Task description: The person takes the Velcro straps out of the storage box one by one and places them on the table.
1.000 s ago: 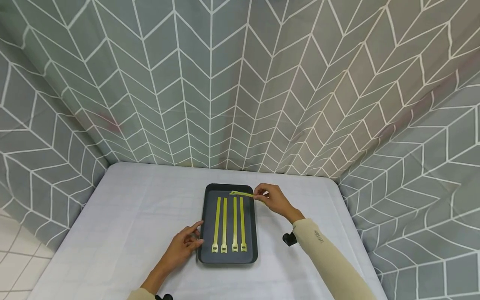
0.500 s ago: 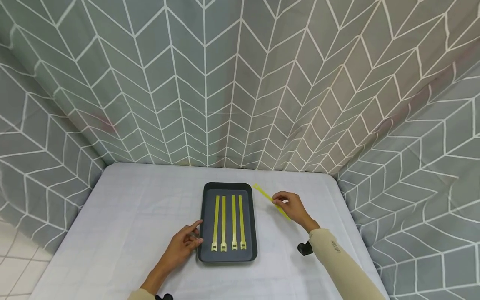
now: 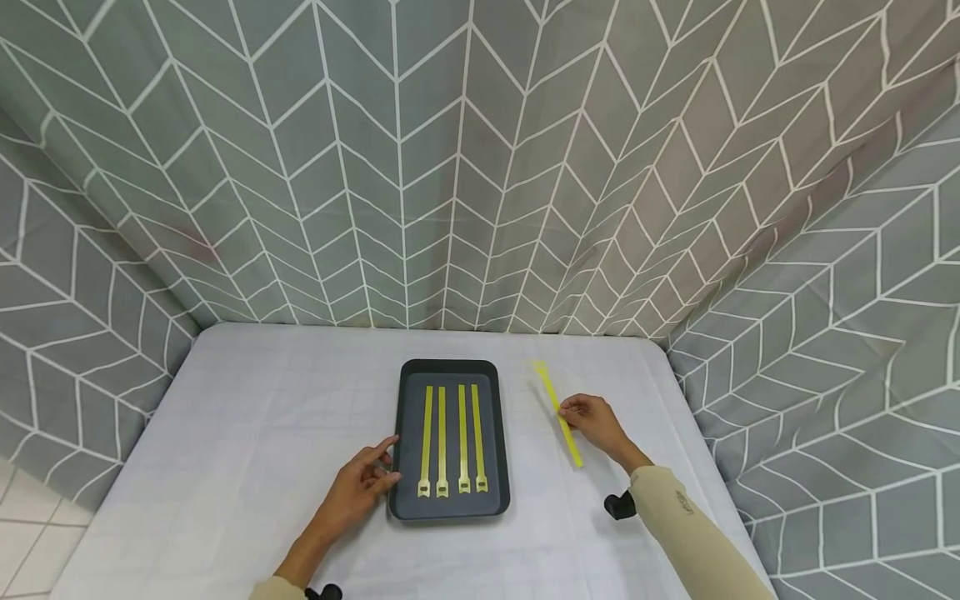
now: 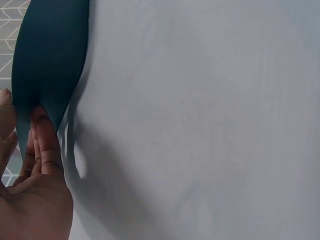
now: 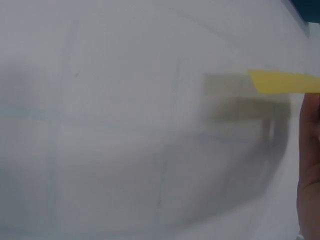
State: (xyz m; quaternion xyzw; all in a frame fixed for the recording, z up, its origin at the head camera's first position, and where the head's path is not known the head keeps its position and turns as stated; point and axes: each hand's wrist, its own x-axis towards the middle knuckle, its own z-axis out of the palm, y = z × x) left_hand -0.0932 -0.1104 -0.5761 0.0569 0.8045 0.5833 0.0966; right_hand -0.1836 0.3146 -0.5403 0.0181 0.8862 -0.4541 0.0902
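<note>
Nearest: pale sleeves (image 3: 693, 525), a black fitting (image 3: 621, 505) at each wrist. Left hand (image 3: 356, 492) at the left side of a dark tray (image 3: 448, 365); index finger and thumb spread apart, tips touching the rim, other fingers loosely bent against the outer wall.

Right hand (image 3: 596, 421) off the tray's right side, thumb and fingers pinching a yellow strip (image 3: 571, 444) near its middle. Strip slants, far end leaning toward the tray; far end blurred. Right wrist view shows the near end raised, shadow on the cloth below.

In the tray, four flat strips (image 3: 462, 442) side by side, slotted heads at the near end; gap between the middle two slightly wider.

Handling, my judgement: mid-length pinch leaves both ends free to swing, so small, slow wrist turns set the angle best. Grip light, or a thin strip may bow. Keep both ends clear of the rim. Left fingertips want only enough pressure to steady the tray; a shove could skew the row.

Surface: white cloth (image 3: 262, 417), faint creases, rounded far corners. Pale floor tiles (image 3: 18, 517) beyond its left edge. Farthest: grey curtain (image 3: 420, 167), white zigzag lines, hanging behind and on both sides.
</note>
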